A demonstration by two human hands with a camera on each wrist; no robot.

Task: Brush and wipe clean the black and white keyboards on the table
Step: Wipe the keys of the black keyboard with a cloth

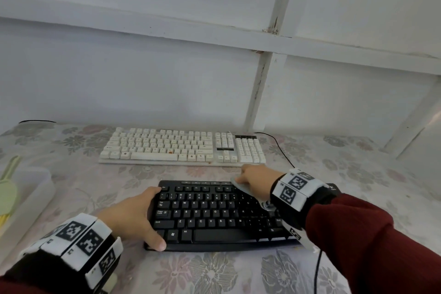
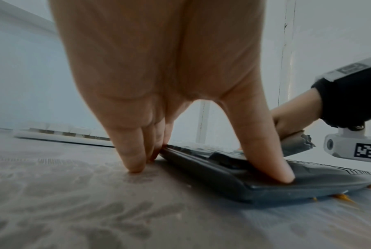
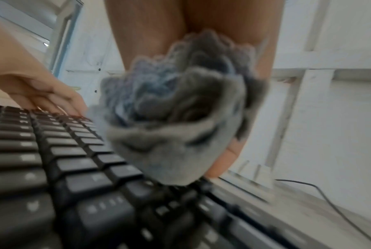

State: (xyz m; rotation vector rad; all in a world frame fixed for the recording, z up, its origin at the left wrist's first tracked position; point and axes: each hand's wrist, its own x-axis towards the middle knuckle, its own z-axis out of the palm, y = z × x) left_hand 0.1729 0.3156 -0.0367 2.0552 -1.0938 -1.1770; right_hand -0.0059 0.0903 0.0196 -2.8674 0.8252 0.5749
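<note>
The black keyboard [image 1: 214, 215] lies in front of me on the floral tablecloth [image 1: 214, 274]. My left hand [image 1: 136, 217] clamps its left end, fingers at the far corner and thumb on the near corner. In the left wrist view the thumb [image 2: 271, 161] presses the black keyboard [image 2: 265, 183]. My right hand [image 1: 255, 180] grips a bunched grey cloth [image 1: 241, 185] and holds it against the keyboard's upper right keys. The right wrist view shows the cloth [image 3: 175, 121] touching the black keys [image 3: 73, 168]. The white keyboard [image 1: 181, 145] lies behind, untouched.
A white tray [image 1: 31, 198] at the left edge holds a light green brush [image 1: 9, 181]. A black cable [image 1: 279, 148] runs from the white keyboard to the right. Another cable [image 1: 317, 267] trails off the front right. A white framed wall stands close behind the table.
</note>
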